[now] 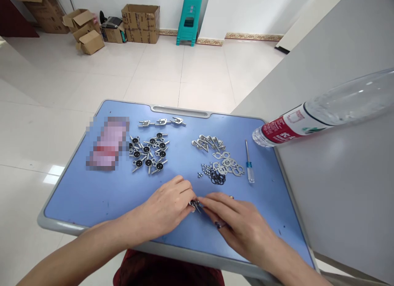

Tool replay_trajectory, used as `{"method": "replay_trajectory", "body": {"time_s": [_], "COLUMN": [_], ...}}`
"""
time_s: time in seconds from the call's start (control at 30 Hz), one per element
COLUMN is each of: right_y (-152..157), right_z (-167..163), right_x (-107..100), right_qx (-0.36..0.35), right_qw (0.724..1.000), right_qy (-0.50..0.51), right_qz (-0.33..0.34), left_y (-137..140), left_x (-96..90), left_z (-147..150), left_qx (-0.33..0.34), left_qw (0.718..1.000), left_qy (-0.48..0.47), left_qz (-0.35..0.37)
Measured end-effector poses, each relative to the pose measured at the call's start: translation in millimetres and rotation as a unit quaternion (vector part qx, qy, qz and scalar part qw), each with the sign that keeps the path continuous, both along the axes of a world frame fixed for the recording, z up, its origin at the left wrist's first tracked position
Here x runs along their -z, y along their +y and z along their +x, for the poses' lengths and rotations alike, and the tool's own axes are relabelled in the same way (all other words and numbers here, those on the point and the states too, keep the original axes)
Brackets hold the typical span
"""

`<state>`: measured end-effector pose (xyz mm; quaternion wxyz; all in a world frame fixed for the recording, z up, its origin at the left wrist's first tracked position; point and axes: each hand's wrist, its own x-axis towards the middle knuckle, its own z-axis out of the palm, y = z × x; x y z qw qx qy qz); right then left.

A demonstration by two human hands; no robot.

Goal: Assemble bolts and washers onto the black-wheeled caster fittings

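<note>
My left hand (172, 204) is closed near the table's front edge, pinching a small metal fitting (195, 204) that its fingers mostly hide. Against the fitting's right side, my right hand (234, 218) has its thumb and fingers pressed together. A thin, pointed metal piece shows between the hands, and a dark bit shows under the right fingers; what that hand grips is unclear. Just beyond lie black rubber gaskets (218, 178), small screws (207, 170) and flat metal plates (228, 164). Silver lever-like parts (209, 143) are heaped behind them.
Several metal fittings with black discs (149, 150) lie at left, and three forked metal parts (161, 122) stand in a row behind. A screwdriver (249, 167) lies right, near a water bottle (308, 117). A blurred pink item (109, 144) is on the blue table (80, 195).
</note>
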<state>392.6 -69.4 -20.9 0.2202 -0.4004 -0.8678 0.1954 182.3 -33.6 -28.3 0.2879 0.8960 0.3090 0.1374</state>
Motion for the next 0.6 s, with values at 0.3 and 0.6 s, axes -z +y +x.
{"method": "replay_trajectory", "body": {"time_s": [0.3,0.6], "right_y": [11,18], "right_z": [9,4], "right_x": [-24,-8], "right_qx": [0.136,0.147], "right_qw": [0.934,0.9], "right_qy": [0.217,0.314], "right_qz": [-0.251,-0.264], "left_y": [0,2], "left_x": [0.5,2.7], "left_z": [0,0], "left_qx": [-0.016,-0.017], "left_qw": [0.999,1.0], "left_qy": [-0.015,-0.008], "left_qz": [-0.025,-0.006]}}
